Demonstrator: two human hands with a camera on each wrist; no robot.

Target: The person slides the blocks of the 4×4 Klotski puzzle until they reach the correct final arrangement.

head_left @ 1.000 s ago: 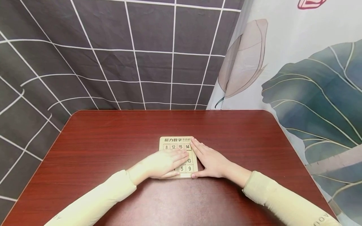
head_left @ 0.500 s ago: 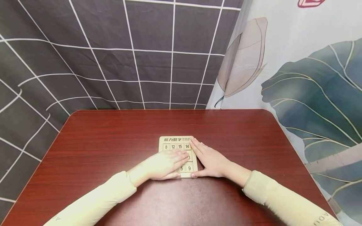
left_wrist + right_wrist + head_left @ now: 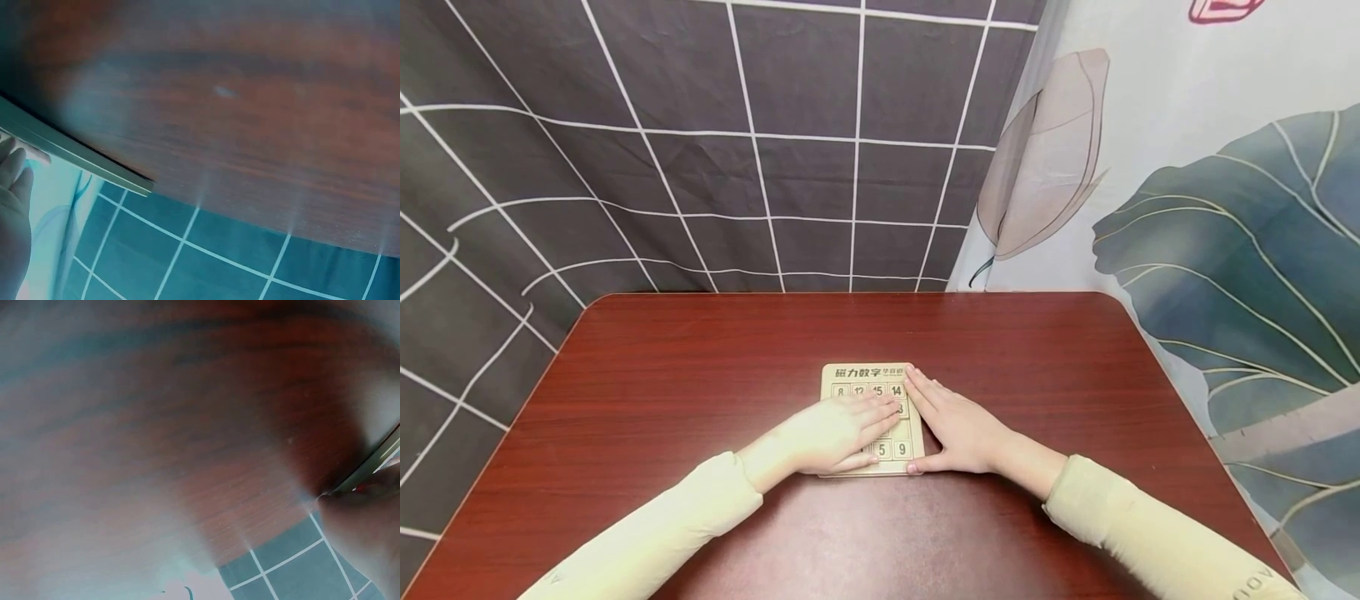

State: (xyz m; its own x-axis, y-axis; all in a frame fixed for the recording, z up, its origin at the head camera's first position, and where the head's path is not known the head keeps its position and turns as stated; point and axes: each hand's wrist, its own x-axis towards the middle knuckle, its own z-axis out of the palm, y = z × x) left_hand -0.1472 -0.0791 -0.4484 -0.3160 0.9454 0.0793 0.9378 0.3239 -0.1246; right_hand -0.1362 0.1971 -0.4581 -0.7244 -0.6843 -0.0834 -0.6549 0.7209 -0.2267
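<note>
The square wooden tile whose number ends in 3 (image 3: pixel 902 410) has slid one row farther away along the right-hand column; it now sits just behind the square tile marked 14 (image 3: pixel 897 390), with a bare gap between it and the square tile marked 9 (image 3: pixel 902 450). The pale wooden number-puzzle board (image 3: pixel 859 372) carrying them hasn't shifted: it lies flat in the middle of the dark red wood-grain table (image 3: pixel 1022 350).

The person's left hand (image 3: pixel 842 435) lies over the left and middle of the board, fingers straight and clasping nothing, fingertips at the moved tile. From where I stand I can't tell which fingertip bears on it. The right hand (image 3: pixel 962 429) isn't gripping either; its straight fingers rest along the board's far right edge and its thumb touches the near right corner, apparently as a brace.

If the left fingers press too hard or at a slant, that tile could jam against its neighbours or pop up out of line. The broad left palm may also drag tiles it hides toward the gap. Should the right hand ease off during a push, the whole board might skid across the smooth tabletop instead of one tile sliding.
</note>
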